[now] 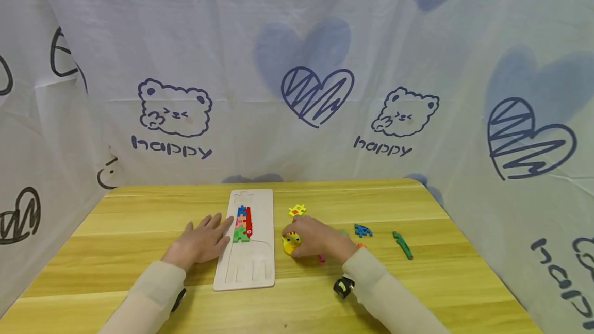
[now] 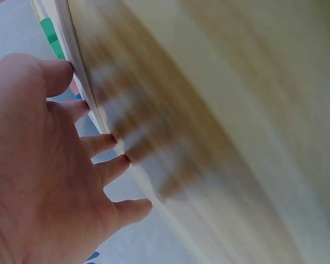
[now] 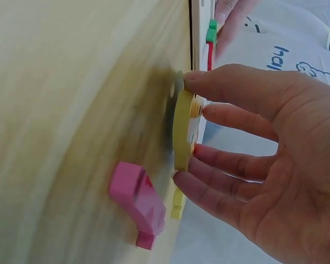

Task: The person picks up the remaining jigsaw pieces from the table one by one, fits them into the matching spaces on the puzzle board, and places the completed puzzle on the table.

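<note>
My right hand (image 1: pixel 317 238) grips a yellow puzzle piece with a cartoon face (image 1: pixel 291 244) by its edges, thumb at one end and fingertips at the other, just right of the wooden puzzle board (image 1: pixel 263 215). In the right wrist view this yellow piece (image 3: pixel 182 129) is seen edge-on, close to the table. Along the board's left edge rests my left hand (image 1: pixel 204 241), its fingers spread and fingertips touching the rim. Blue, pink, green and red joined pieces (image 1: pixel 241 234) lie in the board's recess. Beside the right hand is a pink piece (image 3: pixel 137 195).
Behind the right hand lies another yellow piece (image 1: pixel 297 210). Farther right are a blue piece (image 1: pixel 362 230) and a long green piece (image 1: pixel 402 245); an orange piece (image 1: pixel 362 245) is partly hidden by the right wrist. A printed cloth (image 1: pixel 241 40) hangs behind the table.
</note>
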Available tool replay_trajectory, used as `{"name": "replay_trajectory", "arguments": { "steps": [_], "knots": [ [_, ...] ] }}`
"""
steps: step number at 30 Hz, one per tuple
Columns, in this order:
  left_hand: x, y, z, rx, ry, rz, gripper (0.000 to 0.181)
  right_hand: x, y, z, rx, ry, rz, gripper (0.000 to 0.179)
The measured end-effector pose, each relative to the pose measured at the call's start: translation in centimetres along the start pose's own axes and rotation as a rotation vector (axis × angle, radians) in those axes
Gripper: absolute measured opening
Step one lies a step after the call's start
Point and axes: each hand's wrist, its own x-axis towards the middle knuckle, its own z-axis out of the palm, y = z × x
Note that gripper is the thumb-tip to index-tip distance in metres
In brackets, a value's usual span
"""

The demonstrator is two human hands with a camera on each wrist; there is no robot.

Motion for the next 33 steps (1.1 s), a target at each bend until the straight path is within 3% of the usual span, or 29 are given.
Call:
{"name": "replay_trajectory", "arguments": {
  "steps": [8,19,33],
  "knots": [
    [0.2,-0.1,0.1,-0.009,-0.005,-0.008,0.059,0.8,-0.3,-0.7,0.024,0.008,0.071,0.047],
    [0.1,0.0,0.1,-0.006,0.001,-0.008,0.059,3.4,-1.2,-2.5,-0.004,0.081,0.032,0.044],
    [0.2,0.1,0.1,0.019,0.004,-0.011,0.059,7.7,-1.7,-2.6,-0.002,0.108,0.023,0.048]
  ]
}}
